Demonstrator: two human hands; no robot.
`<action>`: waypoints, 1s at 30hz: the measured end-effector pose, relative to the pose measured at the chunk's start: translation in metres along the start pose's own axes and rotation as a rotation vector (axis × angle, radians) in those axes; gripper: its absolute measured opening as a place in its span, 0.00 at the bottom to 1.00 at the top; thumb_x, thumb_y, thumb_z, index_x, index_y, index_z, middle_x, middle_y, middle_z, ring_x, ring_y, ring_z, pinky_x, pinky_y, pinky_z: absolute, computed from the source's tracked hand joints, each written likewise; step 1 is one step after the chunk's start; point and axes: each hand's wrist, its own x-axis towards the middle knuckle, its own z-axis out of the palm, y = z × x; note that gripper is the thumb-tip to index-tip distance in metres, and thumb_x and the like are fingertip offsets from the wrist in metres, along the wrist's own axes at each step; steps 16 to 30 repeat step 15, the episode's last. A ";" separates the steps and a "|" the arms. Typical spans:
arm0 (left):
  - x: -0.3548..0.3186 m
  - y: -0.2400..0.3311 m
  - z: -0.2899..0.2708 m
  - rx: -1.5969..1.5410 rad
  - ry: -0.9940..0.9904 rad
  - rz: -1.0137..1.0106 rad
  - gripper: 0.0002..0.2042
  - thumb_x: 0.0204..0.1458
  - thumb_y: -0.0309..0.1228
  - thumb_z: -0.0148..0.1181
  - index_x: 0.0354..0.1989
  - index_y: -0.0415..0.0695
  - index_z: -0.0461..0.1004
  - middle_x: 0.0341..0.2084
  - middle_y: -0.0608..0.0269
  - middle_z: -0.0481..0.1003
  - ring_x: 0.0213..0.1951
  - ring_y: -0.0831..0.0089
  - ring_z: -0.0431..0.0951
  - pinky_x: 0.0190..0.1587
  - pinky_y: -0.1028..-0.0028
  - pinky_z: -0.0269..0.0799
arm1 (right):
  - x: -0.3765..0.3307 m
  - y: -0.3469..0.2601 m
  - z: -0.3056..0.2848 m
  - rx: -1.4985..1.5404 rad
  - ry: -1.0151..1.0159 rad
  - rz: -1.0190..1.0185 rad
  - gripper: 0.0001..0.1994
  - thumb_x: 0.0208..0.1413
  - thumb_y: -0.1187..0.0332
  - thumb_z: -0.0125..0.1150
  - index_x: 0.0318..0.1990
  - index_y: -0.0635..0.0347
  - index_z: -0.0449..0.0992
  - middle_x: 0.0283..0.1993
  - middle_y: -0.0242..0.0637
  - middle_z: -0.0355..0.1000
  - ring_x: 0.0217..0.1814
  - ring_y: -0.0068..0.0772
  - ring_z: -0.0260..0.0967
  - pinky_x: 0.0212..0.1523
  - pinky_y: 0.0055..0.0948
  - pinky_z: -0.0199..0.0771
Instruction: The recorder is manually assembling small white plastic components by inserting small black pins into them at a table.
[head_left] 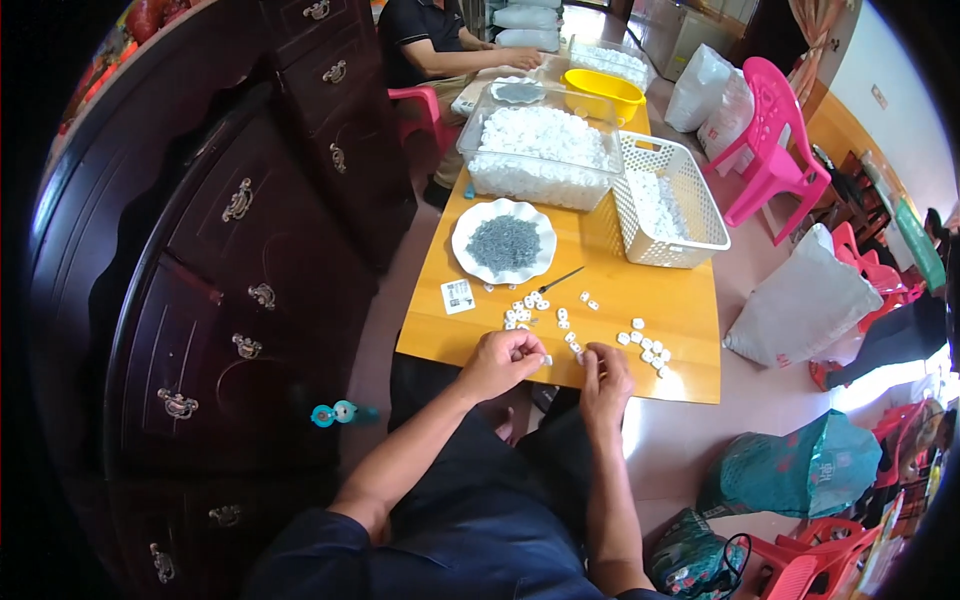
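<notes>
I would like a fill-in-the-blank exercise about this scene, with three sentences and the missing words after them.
1. The white scalloped plate holds a heap of small ____ pieces.
2. The left hand and the right hand are over the near edge of the ____ table.
3. The white slotted basket stands to the ____ of the plate.

Missing words: grey; yellow; right

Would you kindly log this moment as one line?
left hand: pinching small white piece | right hand: at table edge | loose white pieces nearby
</notes>
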 end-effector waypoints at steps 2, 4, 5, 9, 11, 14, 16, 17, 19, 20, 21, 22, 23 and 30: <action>-0.002 0.006 0.003 -0.018 -0.007 0.018 0.04 0.56 0.24 0.64 0.34 0.36 0.79 0.22 0.74 0.76 0.25 0.90 0.73 0.28 0.82 0.69 | -0.009 -0.002 0.005 0.218 -0.111 0.195 0.06 0.66 0.72 0.59 0.42 0.64 0.79 0.33 0.38 0.77 0.30 0.24 0.71 0.34 0.27 0.72; -0.003 0.007 0.004 0.003 -0.032 0.037 0.02 0.57 0.22 0.64 0.34 0.37 0.79 0.24 0.73 0.77 0.26 0.89 0.73 0.29 0.83 0.69 | -0.020 -0.011 0.002 0.632 -0.292 0.443 0.09 0.71 0.65 0.56 0.48 0.61 0.76 0.34 0.30 0.76 0.31 0.17 0.69 0.33 0.19 0.70; -0.004 0.010 0.004 -0.003 -0.033 0.046 0.02 0.57 0.22 0.64 0.34 0.37 0.79 0.24 0.73 0.77 0.26 0.89 0.73 0.29 0.83 0.69 | -0.021 -0.017 0.002 0.713 -0.368 0.438 0.10 0.71 0.63 0.56 0.48 0.60 0.75 0.34 0.29 0.76 0.30 0.16 0.68 0.32 0.18 0.68; -0.008 0.017 0.005 -0.008 -0.069 0.068 0.03 0.56 0.23 0.64 0.35 0.36 0.79 0.24 0.66 0.81 0.27 0.84 0.81 0.30 0.79 0.75 | -0.024 -0.022 0.005 0.803 -0.456 0.517 0.09 0.71 0.61 0.56 0.44 0.55 0.72 0.34 0.28 0.76 0.30 0.16 0.69 0.31 0.17 0.66; -0.009 0.019 0.005 0.040 -0.057 0.111 0.03 0.56 0.23 0.65 0.35 0.36 0.79 0.24 0.66 0.81 0.27 0.83 0.81 0.30 0.79 0.76 | -0.024 -0.022 0.005 0.830 -0.457 0.525 0.09 0.71 0.60 0.56 0.43 0.55 0.72 0.34 0.28 0.76 0.30 0.16 0.70 0.31 0.17 0.67; -0.009 0.021 0.007 0.015 -0.060 0.124 0.03 0.56 0.23 0.64 0.35 0.36 0.79 0.25 0.65 0.82 0.28 0.82 0.82 0.30 0.78 0.76 | -0.023 -0.020 0.004 0.955 -0.422 0.694 0.09 0.71 0.59 0.56 0.45 0.55 0.72 0.35 0.28 0.77 0.31 0.18 0.71 0.32 0.18 0.68; -0.009 0.022 0.007 0.017 -0.061 0.125 0.03 0.56 0.23 0.64 0.35 0.36 0.79 0.25 0.65 0.82 0.28 0.82 0.82 0.30 0.78 0.76 | -0.023 -0.015 0.005 0.959 -0.437 0.703 0.10 0.71 0.58 0.56 0.45 0.54 0.72 0.34 0.28 0.77 0.31 0.19 0.72 0.31 0.19 0.69; -0.009 0.022 0.007 0.017 -0.061 0.125 0.03 0.56 0.23 0.64 0.35 0.36 0.79 0.25 0.65 0.82 0.28 0.82 0.82 0.30 0.78 0.76 | -0.023 -0.015 0.005 0.959 -0.437 0.703 0.10 0.71 0.58 0.56 0.45 0.54 0.72 0.34 0.28 0.77 0.31 0.19 0.72 0.31 0.19 0.69; -0.009 0.022 0.007 0.017 -0.061 0.125 0.03 0.56 0.23 0.64 0.35 0.36 0.79 0.25 0.65 0.82 0.28 0.82 0.82 0.30 0.78 0.76 | -0.023 -0.015 0.005 0.959 -0.437 0.703 0.10 0.71 0.58 0.56 0.45 0.54 0.72 0.34 0.28 0.77 0.31 0.19 0.72 0.31 0.19 0.69; -0.009 0.022 0.007 0.017 -0.061 0.125 0.03 0.56 0.23 0.64 0.35 0.36 0.79 0.25 0.65 0.82 0.28 0.82 0.82 0.30 0.78 0.76 | -0.023 -0.015 0.005 0.959 -0.437 0.703 0.10 0.71 0.58 0.56 0.45 0.54 0.72 0.34 0.28 0.77 0.31 0.19 0.72 0.31 0.19 0.69; -0.009 0.022 0.007 0.017 -0.061 0.125 0.03 0.56 0.23 0.64 0.35 0.36 0.79 0.25 0.65 0.82 0.28 0.82 0.82 0.30 0.78 0.76 | -0.023 -0.015 0.005 0.959 -0.437 0.703 0.10 0.71 0.58 0.56 0.45 0.54 0.72 0.34 0.28 0.77 0.31 0.19 0.72 0.31 0.19 0.69; -0.009 0.022 0.007 0.017 -0.061 0.125 0.03 0.56 0.23 0.64 0.35 0.36 0.79 0.25 0.65 0.82 0.28 0.82 0.82 0.30 0.78 0.76 | -0.023 -0.015 0.005 0.959 -0.437 0.703 0.10 0.71 0.58 0.56 0.45 0.54 0.72 0.34 0.28 0.77 0.31 0.19 0.72 0.31 0.19 0.69; -0.009 0.022 0.007 0.017 -0.061 0.125 0.03 0.56 0.23 0.64 0.35 0.36 0.79 0.25 0.65 0.82 0.28 0.82 0.82 0.30 0.78 0.76 | -0.023 -0.015 0.005 0.959 -0.437 0.703 0.10 0.71 0.58 0.56 0.45 0.54 0.72 0.34 0.28 0.77 0.31 0.19 0.72 0.31 0.19 0.69; -0.009 0.022 0.007 0.017 -0.061 0.125 0.03 0.56 0.23 0.64 0.35 0.36 0.79 0.25 0.65 0.82 0.28 0.82 0.82 0.30 0.78 0.76 | -0.023 -0.015 0.005 0.959 -0.437 0.703 0.10 0.71 0.58 0.56 0.45 0.54 0.72 0.34 0.28 0.77 0.31 0.19 0.72 0.31 0.19 0.69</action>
